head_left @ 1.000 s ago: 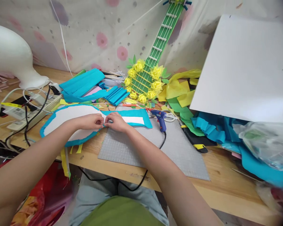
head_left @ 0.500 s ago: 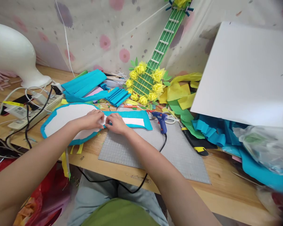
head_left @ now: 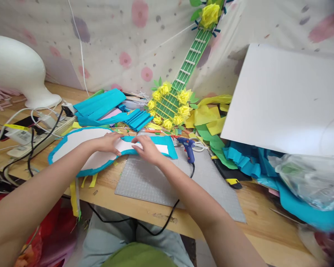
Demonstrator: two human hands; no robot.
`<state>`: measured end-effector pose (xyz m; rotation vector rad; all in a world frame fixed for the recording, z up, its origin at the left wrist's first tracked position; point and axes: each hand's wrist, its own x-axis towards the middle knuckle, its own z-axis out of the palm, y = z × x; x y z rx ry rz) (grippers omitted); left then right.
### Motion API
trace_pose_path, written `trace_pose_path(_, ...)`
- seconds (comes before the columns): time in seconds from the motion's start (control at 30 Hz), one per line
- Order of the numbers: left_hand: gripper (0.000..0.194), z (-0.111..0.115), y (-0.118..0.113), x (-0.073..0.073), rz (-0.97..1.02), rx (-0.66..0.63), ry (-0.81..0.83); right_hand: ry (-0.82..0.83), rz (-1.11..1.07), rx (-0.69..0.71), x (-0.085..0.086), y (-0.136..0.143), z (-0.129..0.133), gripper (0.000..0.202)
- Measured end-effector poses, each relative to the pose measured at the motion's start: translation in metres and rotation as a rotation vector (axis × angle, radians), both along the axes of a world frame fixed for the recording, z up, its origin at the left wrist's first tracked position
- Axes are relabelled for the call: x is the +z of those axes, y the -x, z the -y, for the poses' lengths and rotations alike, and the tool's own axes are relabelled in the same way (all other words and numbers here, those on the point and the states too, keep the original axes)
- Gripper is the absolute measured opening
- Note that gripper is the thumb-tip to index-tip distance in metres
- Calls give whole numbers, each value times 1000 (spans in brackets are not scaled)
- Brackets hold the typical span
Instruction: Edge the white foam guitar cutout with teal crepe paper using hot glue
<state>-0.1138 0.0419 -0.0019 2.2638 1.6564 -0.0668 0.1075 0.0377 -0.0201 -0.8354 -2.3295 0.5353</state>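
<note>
A guitar-shaped white cutout (head_left: 72, 148) edged with blue crepe paper lies flat on the table, its neck pointing right. My left hand (head_left: 110, 144) rests where body and neck meet, thumb at the near edge and fingers toward the far edge, spread apart. Over the neck is my right hand (head_left: 147, 149), thumb and forefinger parted, touching the white and blue surface. The neck's blue end (head_left: 171, 147) lies just right of that hand. Close by, a blue glue gun (head_left: 188, 148) lies on the grey cutting mat (head_left: 150, 181).
A green paper guitar (head_left: 180, 83) with yellow flowers leans at the back. Blue crepe paper (head_left: 100, 104), a power strip (head_left: 44, 135) with cables and a white foam head (head_left: 16, 70) stand left. At right are a utility knife (head_left: 225, 172), white board (head_left: 284, 100) and plastic bag (head_left: 314, 181).
My hands have moved apart along the neck, the right one shifting rightward. Fingers that were pinched at the near edge are now spread. The view has tilted up slightly.
</note>
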Motion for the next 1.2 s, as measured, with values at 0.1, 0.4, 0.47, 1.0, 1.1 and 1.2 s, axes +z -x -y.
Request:
trace_pose_path(0.1,92,1,-4,5,-101,25,78,-125,-159,-148,35,-63,-2,16)
trace_pose_path(0.4,100,-5,-54,5,-83,-96,10,28,314,-694,37,-216,-54,18)
trace_pose_path(0.47,97,-7,-61,2,-110,-86,17,53,612,-542,17,-216,-61,24)
trace_pose_path(1.0,72,-5,-63,-12,-117,62,-175,-229,1150,-511,53,-223,-75,28)
trace_pose_path(1.1,71,-7,-69,-14,-38,61,-180,-157,1219,-607,73,-228,-76,31)
trace_pose_path(1.2,58,-10,-66,-13,141,122,-169,-119,1185,-675,93,-225,-74,36)
